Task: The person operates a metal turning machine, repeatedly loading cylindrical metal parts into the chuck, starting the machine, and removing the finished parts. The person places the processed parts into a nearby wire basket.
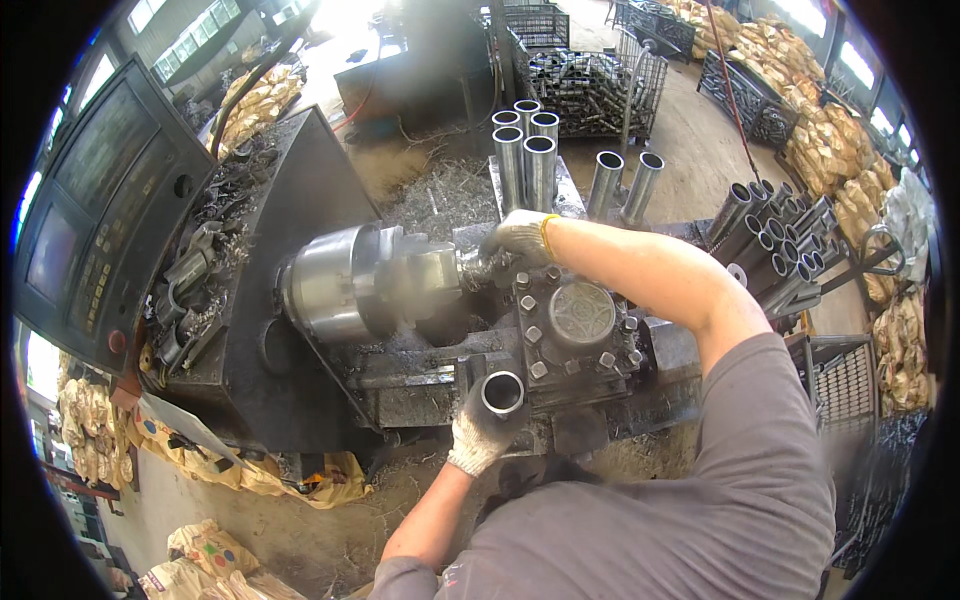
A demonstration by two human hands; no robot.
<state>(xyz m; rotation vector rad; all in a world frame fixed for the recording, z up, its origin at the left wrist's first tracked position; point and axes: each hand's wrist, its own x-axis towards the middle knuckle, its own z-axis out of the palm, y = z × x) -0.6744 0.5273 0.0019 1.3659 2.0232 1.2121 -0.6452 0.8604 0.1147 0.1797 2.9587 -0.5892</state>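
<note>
the left hand [482, 430], in a white work glove, is wrapped around a short steel tube [502, 392], its open end facing up, held at the near edge of the lathe's tool post [578, 330]. the right hand [520, 236], also gloved, reaches across to the far side and curls closed at the nose of the chuck [350, 285]; what its fingers pinch cannot be told, the spot being blurred. the chuck sits left of the tool post with only a narrow gap between them, and the right hand fills that gap. the bolted block of the tool post stands between the two hands, so room is tight on every side.

beyond the right hand, upright tubes [525, 150] stand in a cluster on the far side of the machine bed, and more tubes [785, 245] lie stacked to the right. metal swarf covers the bed and the floor. a control panel [100, 210] stands at far left, wire crates [590, 85] farther back.
</note>
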